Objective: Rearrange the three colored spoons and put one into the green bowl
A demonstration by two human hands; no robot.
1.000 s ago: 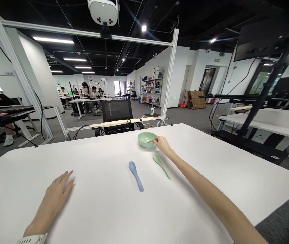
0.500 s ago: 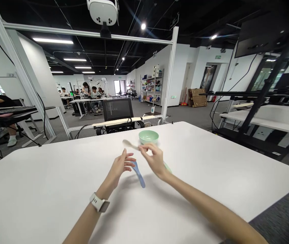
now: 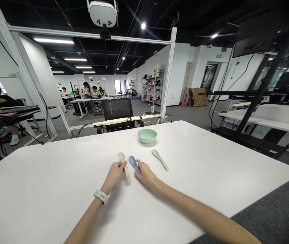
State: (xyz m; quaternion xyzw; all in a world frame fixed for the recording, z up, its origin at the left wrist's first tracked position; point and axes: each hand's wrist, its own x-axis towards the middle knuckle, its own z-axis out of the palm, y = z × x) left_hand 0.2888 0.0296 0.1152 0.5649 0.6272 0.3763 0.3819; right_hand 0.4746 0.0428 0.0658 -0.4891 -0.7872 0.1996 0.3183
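Observation:
My left hand (image 3: 115,173), with a pale watch on its wrist, pinches a cream spoon (image 3: 121,157) partway along its handle. The spoon's bowl end points away from me. Just right of it, my right hand (image 3: 146,174) has its fingers closed around the handle of a blue spoon (image 3: 132,160), covering most of that handle. A green spoon (image 3: 160,160) lies slanted on the table farther right, touched by neither hand. Beyond the spoons stands a light green bowl (image 3: 147,136), upright, with nothing visible inside.
The white table (image 3: 58,183) has its far edge just past the bowl. Behind it are a black chair (image 3: 118,109) and a metal frame (image 3: 169,74). Other people sit and stand at desks far back.
The cream spoon has gone from my right hand to my left, and has come down closer to me. My right hand has lowered onto the blue spoon, uncovering the green one.

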